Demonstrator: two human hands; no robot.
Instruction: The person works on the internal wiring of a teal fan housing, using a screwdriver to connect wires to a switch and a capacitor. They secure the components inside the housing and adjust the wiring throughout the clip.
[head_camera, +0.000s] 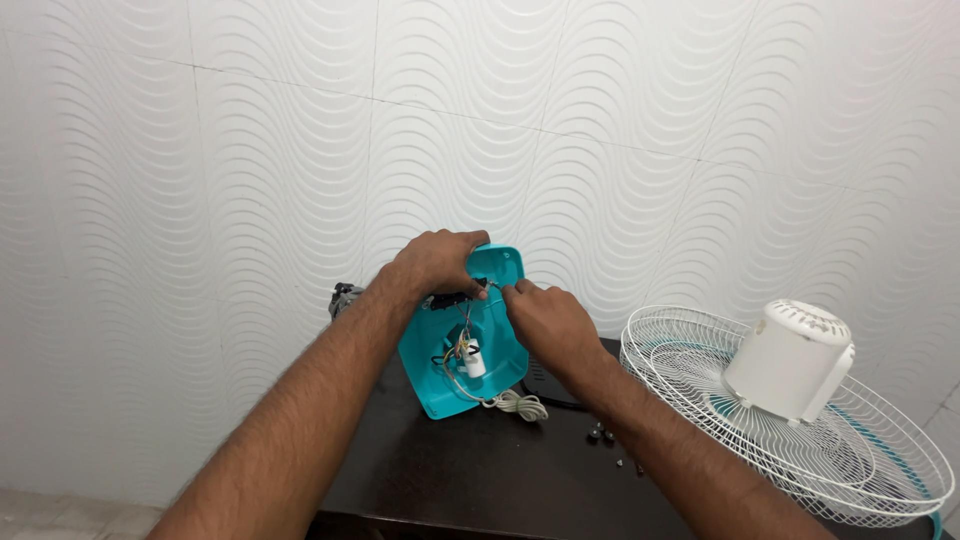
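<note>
I see the teal fan housing (470, 340) propped upright on the dark table (450, 470), its open inside facing me. My left hand (435, 262) grips its top edge, fingers curled over. My right hand (548, 322) pinches what looks like a thin wire (490, 288) near the top. Loose screws (603, 435) lie beside the white fan grille (700, 350).

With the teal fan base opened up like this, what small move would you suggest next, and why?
Probably a gentle pull with the right hand to ease the thin wire off the black switch block. The left hand already steadies the teal fan base at its top edge, the right fingertips pinch at that wire, and the white capacitor hangs loose below.
</note>
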